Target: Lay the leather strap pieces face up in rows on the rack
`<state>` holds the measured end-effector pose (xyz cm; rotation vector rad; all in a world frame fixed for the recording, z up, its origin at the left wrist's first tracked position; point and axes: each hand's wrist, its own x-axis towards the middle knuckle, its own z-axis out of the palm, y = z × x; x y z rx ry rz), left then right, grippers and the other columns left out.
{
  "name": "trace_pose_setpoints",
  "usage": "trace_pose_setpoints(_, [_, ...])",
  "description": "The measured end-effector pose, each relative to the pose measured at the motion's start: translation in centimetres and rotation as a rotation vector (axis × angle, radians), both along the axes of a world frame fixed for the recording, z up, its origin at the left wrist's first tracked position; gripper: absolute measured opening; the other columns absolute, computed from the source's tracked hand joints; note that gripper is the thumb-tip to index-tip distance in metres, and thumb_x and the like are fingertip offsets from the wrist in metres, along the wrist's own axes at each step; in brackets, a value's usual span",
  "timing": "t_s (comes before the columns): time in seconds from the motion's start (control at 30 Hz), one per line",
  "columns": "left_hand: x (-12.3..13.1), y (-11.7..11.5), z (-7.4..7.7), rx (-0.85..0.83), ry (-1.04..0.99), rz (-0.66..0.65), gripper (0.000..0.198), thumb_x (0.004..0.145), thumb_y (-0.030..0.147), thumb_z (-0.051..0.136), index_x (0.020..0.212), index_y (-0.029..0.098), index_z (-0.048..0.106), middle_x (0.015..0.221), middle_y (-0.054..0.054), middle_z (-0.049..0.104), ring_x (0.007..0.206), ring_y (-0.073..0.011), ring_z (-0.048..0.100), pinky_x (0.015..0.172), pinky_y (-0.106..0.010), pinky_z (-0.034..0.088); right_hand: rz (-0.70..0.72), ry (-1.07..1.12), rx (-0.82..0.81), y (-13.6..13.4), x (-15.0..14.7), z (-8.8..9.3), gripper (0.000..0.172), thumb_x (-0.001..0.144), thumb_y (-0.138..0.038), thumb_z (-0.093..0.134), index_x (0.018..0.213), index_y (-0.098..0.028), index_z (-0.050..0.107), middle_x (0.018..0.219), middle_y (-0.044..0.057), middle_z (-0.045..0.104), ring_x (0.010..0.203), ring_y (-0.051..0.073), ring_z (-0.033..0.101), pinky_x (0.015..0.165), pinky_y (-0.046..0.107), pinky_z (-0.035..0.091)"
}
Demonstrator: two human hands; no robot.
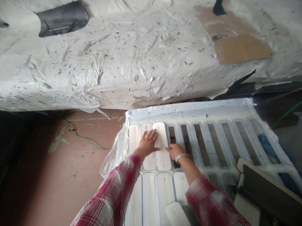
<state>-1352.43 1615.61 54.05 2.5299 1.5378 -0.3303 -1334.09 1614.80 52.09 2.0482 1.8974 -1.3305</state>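
My left hand (148,144) lies flat with its fingers spread over two long white rounded panels, its fingertips on the third panel (162,158) from the left in the back row. My right hand (175,150), with a bracelet at the wrist, is closed at that panel's right edge; whatever its curled fingers may hold is hidden. The panels sit in a pale, plastic-wrapped frame (191,113) with rows of long slots. In the front row more white panels (150,197) lie side by side, and a loose one (178,216) rests askew on top.
Dark-faced panels with pale rims (271,187) are piled at the right over the frame. Behind stands a wrapped surface (128,60) strewn with dark scraps, with a cardboard piece (238,37) and a black sheet (63,19). A green cord (88,139) crosses the reddish floor.
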Motion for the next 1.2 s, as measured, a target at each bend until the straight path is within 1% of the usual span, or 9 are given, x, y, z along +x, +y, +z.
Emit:
trace_pose_setpoints(0.17, [-0.8,0.0,0.0,-0.011,-0.003,-0.020,0.090,0.078,0.060,0.051,0.144,0.007,0.018,0.151,-0.014,0.012,0.139,-0.0256,0.011,0.113,-0.045,0.010,-0.127,0.093,-0.035,-0.4,0.2,-1.2,0.034,0.081,-0.048,0.054,0.073,-0.017,0.066,0.060,0.004,0.063,0.052,0.013,0.056,0.057,0.025,0.040])
trace_pose_setpoints(0.33, [-0.5,0.4,-0.4,-0.032,0.042,-0.005,0.094,0.076,0.061,0.053,0.145,0.010,0.016,0.151,-0.014,0.005,0.139,-0.0278,0.009,0.113,-0.047,0.010,-0.035,-0.052,0.024,-0.6,-0.4,-0.9,0.034,0.085,-0.044,0.048,0.074,-0.018,0.066,0.070,0.007,0.066,0.064,0.016,0.061,0.059,0.026,0.039])
trace_pose_setpoints(0.53, [1.0,1.0,0.1,-0.074,0.128,-0.002,0.095,0.075,0.057,0.058,0.144,0.008,0.017,0.150,-0.017,0.004,0.139,-0.0321,0.007,0.110,-0.054,0.010,0.047,-0.216,0.086,-1.6,-0.6,-0.9,0.040,0.088,-0.045,0.041,0.083,-0.015,0.067,0.088,0.014,0.068,0.086,0.025,0.063,0.067,0.031,0.041])
trace_pose_setpoints(0.7, [2.8,1.4,0.5,-0.101,0.125,-0.042,0.098,0.069,0.053,0.068,0.142,0.004,0.025,0.149,-0.022,0.006,0.138,-0.0342,0.012,0.109,-0.048,0.019,0.082,-0.191,0.001,-3.5,0.0,-0.8,0.034,0.087,-0.041,0.046,0.084,-0.015,0.067,0.085,0.014,0.068,0.084,0.026,0.064,0.068,0.033,0.042])
trace_pose_setpoints(0.77, [3.3,1.6,0.5,-0.108,0.117,-0.013,0.102,0.066,0.051,0.071,0.144,0.007,0.021,0.149,-0.023,0.005,0.137,-0.0359,0.013,0.108,-0.047,0.021,0.090,-0.175,-0.033,-4.3,0.3,-0.7,0.032,0.085,-0.040,0.048,0.084,-0.015,0.068,0.086,0.014,0.068,0.085,0.026,0.064,0.069,0.033,0.043])
trace_pose_setpoints(0.87, [3.9,2.0,0.6,-0.121,0.156,0.006,0.108,0.065,0.053,0.071,0.145,0.010,0.014,0.150,-0.022,0.001,0.137,-0.0370,0.012,0.107,-0.053,0.019,0.123,-0.199,-0.068,-5.2,0.7,-0.5,0.035,0.085,-0.041,0.049,0.085,-0.013,0.068,0.088,0.017,0.068,0.089,0.028,0.063,0.072,0.034,0.044])
trace_pose_setpoints(1.03, [5.3,3.4,0.8,-0.123,0.289,0.033,0.127,0.051,0.057,0.078,0.144,0.002,0.010,0.148,-0.024,-0.001,0.137,-0.0380,0.005,0.109,-0.057,0.006,0.112,-0.129,-0.137,-6.4,0.6,-0.1,0.041,0.084,-0.045,0.047,0.080,-0.010,0.069,0.076,0.019,0.067,0.078,0.027,0.065,0.067,0.033,0.044])
trace_pose_setpoints(1.13, [5.5,3.6,0.7,-0.145,0.327,-0.011,0.124,0.055,0.052,0.078,0.144,0.001,0.009,0.149,-0.021,-0.004,0.138,-0.0348,0.003,0.110,-0.053,0.010,0.105,-0.068,-0.133,-6.4,0.6,0.3,0.042,0.083,-0.043,0.049,0.076,-0.008,0.068,0.074,0.020,0.066,0.074,0.026,0.064,0.063,0.032,0.042])
trace_pose_setpoints(1.2, [5.2,3.2,0.6,-0.150,0.281,-0.058,0.122,0.057,0.053,0.076,0.144,0.000,0.007,0.150,-0.018,-0.006,0.139,-0.0324,0.002,0.111,-0.048,0.013,0.087,-0.047,-0.159,-6.2,1.5,0.8,0.041,0.082,-0.043,0.051,0.071,-0.007,0.067,0.067,0.018,0.065,0.065,0.022,0.063,0.058,0.029,0.040])
